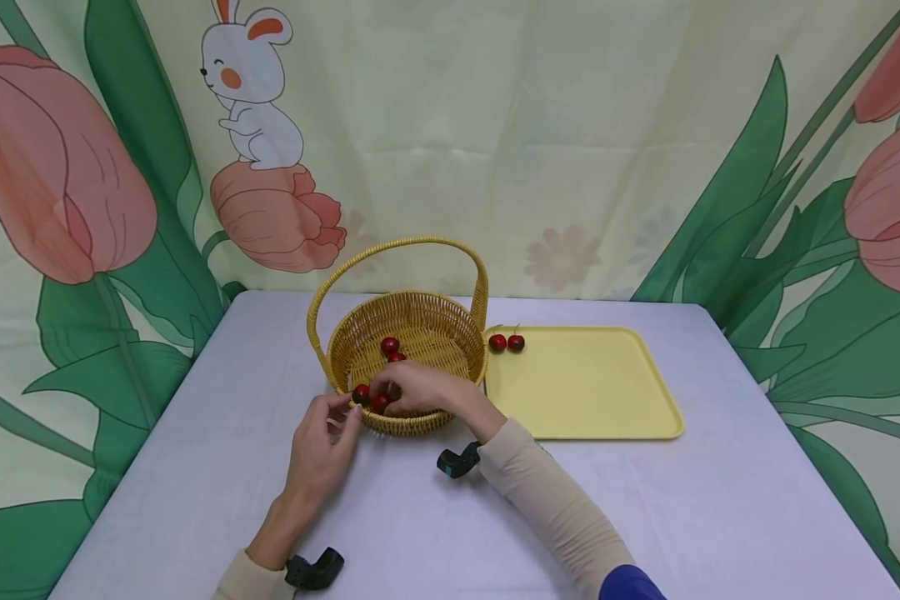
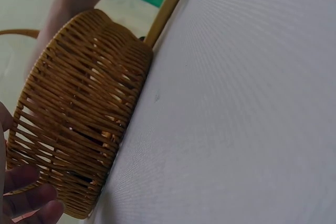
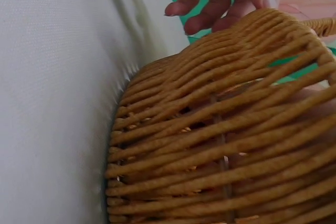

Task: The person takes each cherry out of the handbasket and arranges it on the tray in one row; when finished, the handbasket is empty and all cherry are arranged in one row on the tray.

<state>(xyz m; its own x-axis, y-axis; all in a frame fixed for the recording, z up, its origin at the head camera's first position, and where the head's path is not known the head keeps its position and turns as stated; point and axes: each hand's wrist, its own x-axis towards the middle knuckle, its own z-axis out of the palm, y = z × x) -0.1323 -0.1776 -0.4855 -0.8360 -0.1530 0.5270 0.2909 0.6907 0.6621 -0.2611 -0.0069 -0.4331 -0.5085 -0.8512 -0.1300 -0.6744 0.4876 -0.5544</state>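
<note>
A woven wicker basket (image 1: 468,333) with a tall arched handle stands on the table, several dark red cherries (image 1: 390,345) inside it. My left hand (image 1: 326,446) is at its near left rim, thumb and index finger pinching the edge; in the left wrist view the other fingers (image 2: 31,199) hang loosely outside the weave. Reaching over the near rim, my right hand (image 1: 423,387) has curled fingers around a cherry (image 1: 379,403) low in the basket. Another cherry (image 1: 361,394) lies just left of it, close to the left fingertips. The basket wall hides the right fingers in both wrist views.
To the right of the basket lies a pale yellow tray (image 1: 585,383), its left edge close by the wicker. Two cherries with stems (image 1: 516,342) sit at its far left corner. Behind the white table (image 1: 720,500) hangs a printed curtain (image 1: 570,150).
</note>
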